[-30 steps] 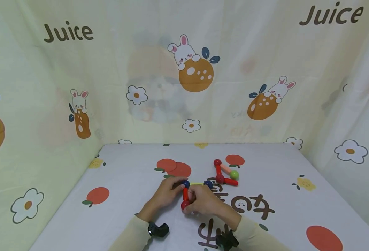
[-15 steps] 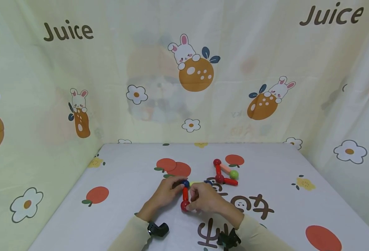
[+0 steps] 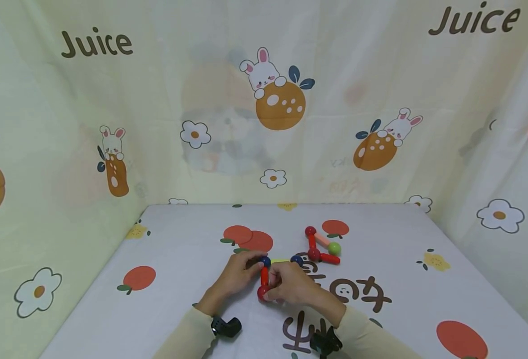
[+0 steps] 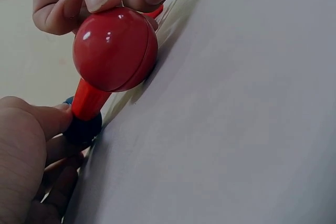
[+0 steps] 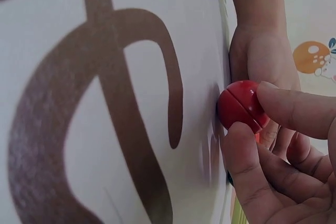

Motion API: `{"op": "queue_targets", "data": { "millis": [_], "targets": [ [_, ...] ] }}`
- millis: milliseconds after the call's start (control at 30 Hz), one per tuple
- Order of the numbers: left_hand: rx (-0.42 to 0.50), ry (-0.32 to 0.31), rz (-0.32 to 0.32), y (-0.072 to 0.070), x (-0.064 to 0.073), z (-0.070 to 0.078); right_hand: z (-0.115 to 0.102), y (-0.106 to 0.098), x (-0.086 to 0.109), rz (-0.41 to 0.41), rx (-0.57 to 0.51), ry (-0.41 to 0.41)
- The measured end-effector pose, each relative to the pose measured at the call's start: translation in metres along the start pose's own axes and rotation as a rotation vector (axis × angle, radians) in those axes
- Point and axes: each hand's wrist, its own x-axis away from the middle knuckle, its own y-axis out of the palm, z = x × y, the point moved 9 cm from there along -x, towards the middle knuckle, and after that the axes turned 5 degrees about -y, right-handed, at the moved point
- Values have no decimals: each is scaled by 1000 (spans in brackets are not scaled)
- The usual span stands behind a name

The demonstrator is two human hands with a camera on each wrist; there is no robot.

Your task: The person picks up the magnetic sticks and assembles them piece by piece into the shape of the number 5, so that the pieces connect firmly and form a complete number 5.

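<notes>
My left hand [image 3: 237, 274] pinches a dark blue ball [image 3: 265, 262] low over the tabletop. From this ball a red rod [image 3: 264, 276] runs toward me, ending at a glossy red ball [image 3: 263, 293]. My right hand [image 3: 292, 284] holds that red ball between thumb and finger; a seam line shows on the red ball [image 5: 241, 106] in the right wrist view. A yellow rod [image 3: 279, 260], partly behind the right hand, reaches to a second blue ball [image 3: 297, 260]. In the left wrist view, the red rod [image 4: 89, 100] meets the blue ball [image 4: 84, 129] at the left fingertips.
Behind my right hand lies another joined piece: two red balls [image 3: 314, 254], red rods [image 3: 330, 259], a pink rod [image 3: 322, 240] and a green ball [image 3: 334, 249]. The printed tablecloth [image 3: 192, 239] runs back to a hanging cloth [image 3: 219, 99].
My right hand shifts slightly right, then back left, at the near red ball, covering and uncovering the second blue ball. My left hand stays at its blue ball.
</notes>
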Motion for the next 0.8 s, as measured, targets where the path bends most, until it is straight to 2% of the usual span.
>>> {"op": "queue_targets", "data": {
  "millis": [300,667,800],
  "targets": [
    [6,-7,-1,-1,1,1,1,-7,1,5,-3,0],
    [0,-29,-9,0,-1,-1,3,-33,7,79,11,4],
    [-1,-45,-16,1,-1,-4,9,-40,9,104,24,43]
  ]
}}
